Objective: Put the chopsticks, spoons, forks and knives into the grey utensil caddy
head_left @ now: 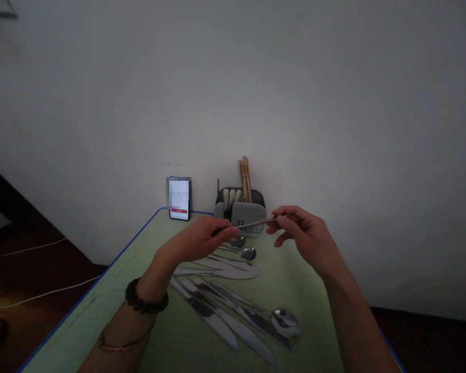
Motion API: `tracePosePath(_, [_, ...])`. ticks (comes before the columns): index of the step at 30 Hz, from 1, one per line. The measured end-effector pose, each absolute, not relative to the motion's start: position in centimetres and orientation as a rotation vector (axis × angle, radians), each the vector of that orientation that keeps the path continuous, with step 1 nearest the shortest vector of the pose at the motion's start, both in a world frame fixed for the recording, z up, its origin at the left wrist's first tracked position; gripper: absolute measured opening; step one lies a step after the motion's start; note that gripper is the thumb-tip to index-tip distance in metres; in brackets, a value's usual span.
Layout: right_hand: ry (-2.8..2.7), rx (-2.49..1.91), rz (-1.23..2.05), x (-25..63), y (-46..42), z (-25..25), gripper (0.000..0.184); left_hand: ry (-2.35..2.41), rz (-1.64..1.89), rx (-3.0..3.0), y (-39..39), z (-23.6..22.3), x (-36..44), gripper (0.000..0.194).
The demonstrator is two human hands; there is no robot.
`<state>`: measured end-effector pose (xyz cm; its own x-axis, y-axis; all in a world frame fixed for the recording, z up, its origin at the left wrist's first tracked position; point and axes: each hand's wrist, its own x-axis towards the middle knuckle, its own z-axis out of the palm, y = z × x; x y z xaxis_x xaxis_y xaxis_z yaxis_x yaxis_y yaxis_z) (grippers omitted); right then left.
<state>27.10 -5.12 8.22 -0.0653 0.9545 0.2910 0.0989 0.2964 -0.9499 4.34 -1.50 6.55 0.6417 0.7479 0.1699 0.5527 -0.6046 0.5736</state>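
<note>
My left hand [205, 235] pinches one end of a thin metal piece of cutlery [253, 223]. The fingertips of my right hand [299, 228] close on its other end, so it spans both hands above the table. Seen edge-on, its kind cannot be made out. Just behind it stands a grey cutlery holder [238, 212] with chopsticks [245, 178] and several white handles [232, 197] in it. Below my hands lie small spoons [248, 253], table knives [233, 273], and a nearer group of knives [241, 331] with large spoons [285, 322].
A phone [179, 199] leans upright against the wall [334, 129] at the table's back left. The green table [132, 280] has a blue edge. White cables [42, 298] run over the dark floor at left.
</note>
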Motion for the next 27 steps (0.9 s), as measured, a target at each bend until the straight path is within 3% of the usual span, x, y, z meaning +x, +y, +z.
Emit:
tracePosePath(6, [-1.488, -1.081, 0.969, 27.1, -5.1, 8.2, 0.021, 1.029, 0.519, 2.365, -1.6, 6.9, 4.1, 0.050])
tracePosePath(14, [-1.483, -1.065, 0.917, 27.5, -5.1, 8.3, 0.018, 0.999, 0.651, 2.394, -1.7, 7.2, 4.3, 0.032])
tracePosePath(27, [-1.641, -1.144, 0.870, 28.9, -5.7, 9.4, 0.027, 1.099, 0.688, 2.412, -1.6, 7.1, 4.1, 0.029])
